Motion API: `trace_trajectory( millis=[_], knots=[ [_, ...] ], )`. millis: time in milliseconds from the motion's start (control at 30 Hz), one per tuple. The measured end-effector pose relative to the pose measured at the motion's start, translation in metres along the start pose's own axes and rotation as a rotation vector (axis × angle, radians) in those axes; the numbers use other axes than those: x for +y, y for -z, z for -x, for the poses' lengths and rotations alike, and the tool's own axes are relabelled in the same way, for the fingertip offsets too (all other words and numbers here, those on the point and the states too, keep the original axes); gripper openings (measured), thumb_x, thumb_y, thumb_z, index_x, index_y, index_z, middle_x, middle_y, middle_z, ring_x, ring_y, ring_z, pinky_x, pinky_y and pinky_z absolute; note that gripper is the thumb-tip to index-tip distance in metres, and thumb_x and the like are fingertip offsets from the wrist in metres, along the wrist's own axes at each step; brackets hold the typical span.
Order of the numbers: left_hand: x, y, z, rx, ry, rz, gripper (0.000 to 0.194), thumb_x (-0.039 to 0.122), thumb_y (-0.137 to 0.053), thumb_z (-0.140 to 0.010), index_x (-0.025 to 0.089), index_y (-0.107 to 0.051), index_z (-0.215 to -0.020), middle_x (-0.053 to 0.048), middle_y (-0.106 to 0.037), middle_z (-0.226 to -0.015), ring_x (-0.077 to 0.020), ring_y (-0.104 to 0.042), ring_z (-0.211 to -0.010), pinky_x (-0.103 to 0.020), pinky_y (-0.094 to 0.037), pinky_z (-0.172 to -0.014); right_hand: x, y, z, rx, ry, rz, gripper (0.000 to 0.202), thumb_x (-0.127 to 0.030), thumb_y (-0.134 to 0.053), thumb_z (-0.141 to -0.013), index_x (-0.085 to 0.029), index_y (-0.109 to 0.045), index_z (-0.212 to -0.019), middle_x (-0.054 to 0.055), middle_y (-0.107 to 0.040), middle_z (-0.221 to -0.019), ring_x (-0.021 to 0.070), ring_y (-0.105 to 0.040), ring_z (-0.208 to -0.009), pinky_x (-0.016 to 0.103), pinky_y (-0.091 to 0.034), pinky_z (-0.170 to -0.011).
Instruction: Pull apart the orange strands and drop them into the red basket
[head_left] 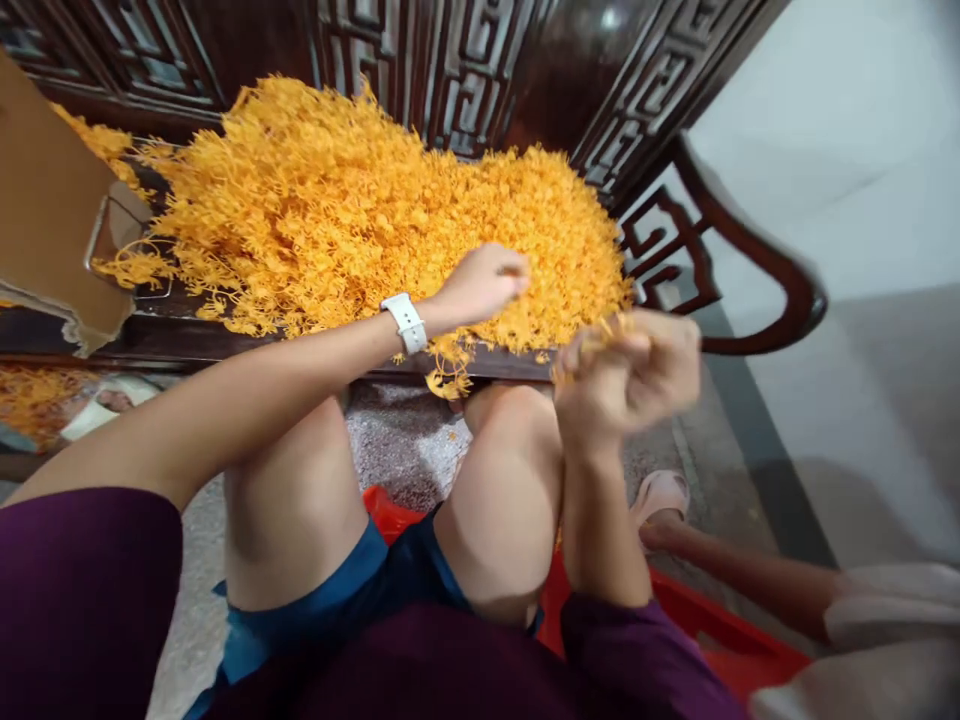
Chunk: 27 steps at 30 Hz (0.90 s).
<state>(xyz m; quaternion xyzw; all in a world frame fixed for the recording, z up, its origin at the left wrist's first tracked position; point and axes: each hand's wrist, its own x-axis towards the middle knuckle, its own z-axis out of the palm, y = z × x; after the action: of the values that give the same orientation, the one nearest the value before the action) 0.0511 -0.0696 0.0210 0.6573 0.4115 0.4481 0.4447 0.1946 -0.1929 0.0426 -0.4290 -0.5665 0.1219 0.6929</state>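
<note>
A large heap of small orange plastic pieces (337, 210) with thin, curly prongs covers the dark wooden bench seat. Over the front right of that heap is my left hand (484, 285), wearing a white wristwatch (405, 322). Its fingers are curled together, and whatever they may pinch is hidden. My right hand (634, 375) is raised above my knee at the bench's right front, smeared by motion. Its fingers are closed on an orange plastic piece (611, 328), part of which shows at the fingertips. A few linked orange pieces (450, 372) dangle over the front edge below my left hand.
A carved wooden backrest (480, 80) rises behind the heap, with a curved armrest (795, 290) at right. An open cardboard box (56, 200) stands at left. Another person's leg and pink shoe (664, 495) are at lower right, beside a red plastic object (735, 630).
</note>
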Motion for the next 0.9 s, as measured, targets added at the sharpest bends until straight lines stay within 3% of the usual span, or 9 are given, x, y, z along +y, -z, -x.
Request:
trace_trajectory(
  millis=[67, 167, 267, 333, 400, 467, 567, 667, 900],
  knots=[
    [-0.013, 0.027, -0.006, 0.182, 0.128, 0.056, 0.026, 0.004, -0.059, -0.080, 0.017, -0.058, -0.057, -0.002, -0.058, -0.064, -0.0098, -0.047, -0.060, -0.026, -0.034, -0.056, -0.027, 0.015, 0.009, -0.131, 0.046, 0.063, 0.033, -0.055, -0.062, -0.100, -0.034, -0.070, -0.076, 0.001, -0.048, -0.061, 0.0192, -0.048, -0.044, 0.039, -0.042, -0.039],
    [-0.019, 0.065, -0.005, 0.321, 0.163, 0.176, 0.023, 0.012, -0.061, -0.088, 0.018, -0.061, -0.065, 0.000, -0.052, -0.063, -0.0073, -0.034, -0.051, -0.025, -0.025, -0.049, -0.045, 0.035, 0.007, -0.311, 0.101, 0.024, 0.021, -0.051, -0.067, -0.097, -0.036, -0.074, -0.085, 0.001, -0.053, -0.058, 0.0211, -0.047, -0.042, 0.040, -0.038, -0.036],
    [-0.016, 0.083, 0.002, 0.359, 0.142, 0.244, 0.022, 0.020, -0.064, -0.093, 0.019, -0.064, -0.071, 0.003, -0.043, -0.059, -0.0062, -0.030, -0.046, -0.025, -0.021, -0.046, -0.034, 0.032, -0.025, -0.645, 0.012, -0.109, 0.015, -0.040, -0.074, -0.094, -0.031, -0.075, -0.082, 0.001, -0.060, -0.058, 0.0176, -0.049, -0.042, 0.035, -0.037, -0.037],
    [-0.016, 0.083, 0.005, 0.326, 0.147, 0.268, 0.021, 0.023, -0.067, -0.093, 0.019, -0.066, -0.072, 0.003, -0.043, -0.058, -0.0061, -0.031, -0.045, -0.025, -0.022, -0.045, -0.012, 0.015, -0.058, -0.724, -0.088, -0.334, 0.025, -0.046, -0.075, -0.091, -0.029, -0.070, -0.074, -0.001, -0.054, -0.053, 0.0152, -0.047, -0.041, 0.031, -0.038, -0.038],
    [-0.017, 0.080, 0.006, 0.304, 0.145, 0.292, 0.020, 0.024, -0.070, -0.092, 0.019, -0.068, -0.072, 0.001, -0.051, -0.062, -0.0059, -0.035, -0.045, -0.026, -0.025, -0.044, 0.019, -0.009, -0.090, -0.503, -0.318, -0.481, 0.035, -0.063, -0.065, -0.093, -0.030, -0.064, -0.080, -0.001, -0.054, -0.061, 0.0161, -0.052, -0.048, 0.029, -0.046, -0.044],
    [-0.016, 0.077, 0.006, 0.318, 0.141, 0.360, 0.017, 0.024, -0.071, -0.091, 0.019, -0.069, -0.075, -0.004, -0.063, -0.074, -0.0067, -0.046, -0.050, -0.025, -0.030, -0.044, 0.052, -0.031, -0.114, -0.324, -0.561, -0.504, 0.054, -0.078, -0.041, -0.096, -0.030, -0.064, -0.097, 0.007, -0.066, -0.088, 0.0212, -0.068, -0.075, 0.034, -0.059, -0.059],
    [-0.011, 0.073, 0.005, 0.332, 0.140, 0.521, 0.009, 0.021, -0.074, -0.088, 0.020, -0.068, -0.081, -0.008, -0.072, -0.092, -0.0116, -0.066, -0.072, -0.023, -0.038, -0.046, 0.090, -0.052, -0.125, -0.105, -0.968, -0.553, 0.068, -0.081, -0.021, -0.097, -0.025, -0.058, -0.111, 0.015, -0.066, -0.118, 0.0262, -0.071, -0.109, 0.042, -0.065, -0.075],
    [-0.004, 0.066, 0.006, 0.283, 0.155, 0.578, 0.008, 0.020, -0.073, -0.088, 0.021, -0.065, -0.085, -0.008, -0.073, -0.092, -0.0147, -0.072, -0.082, -0.022, -0.040, -0.047, 0.106, -0.059, -0.112, 0.005, -1.091, -0.630, 0.057, -0.073, -0.025, -0.101, -0.026, -0.052, -0.117, 0.016, -0.063, -0.128, 0.0236, -0.071, -0.112, 0.040, -0.068, -0.077],
    [0.004, 0.043, 0.008, 0.273, 0.205, 0.529, 0.014, 0.023, -0.067, -0.096, 0.021, -0.056, -0.088, -0.004, -0.071, -0.087, -0.0116, -0.071, -0.071, -0.019, -0.040, -0.047, 0.114, -0.065, -0.089, 0.080, -1.347, -0.692, 0.049, -0.063, -0.035, -0.104, -0.024, -0.046, -0.132, 0.020, -0.054, -0.141, 0.0228, -0.073, -0.116, 0.034, -0.070, -0.072]
  ],
)
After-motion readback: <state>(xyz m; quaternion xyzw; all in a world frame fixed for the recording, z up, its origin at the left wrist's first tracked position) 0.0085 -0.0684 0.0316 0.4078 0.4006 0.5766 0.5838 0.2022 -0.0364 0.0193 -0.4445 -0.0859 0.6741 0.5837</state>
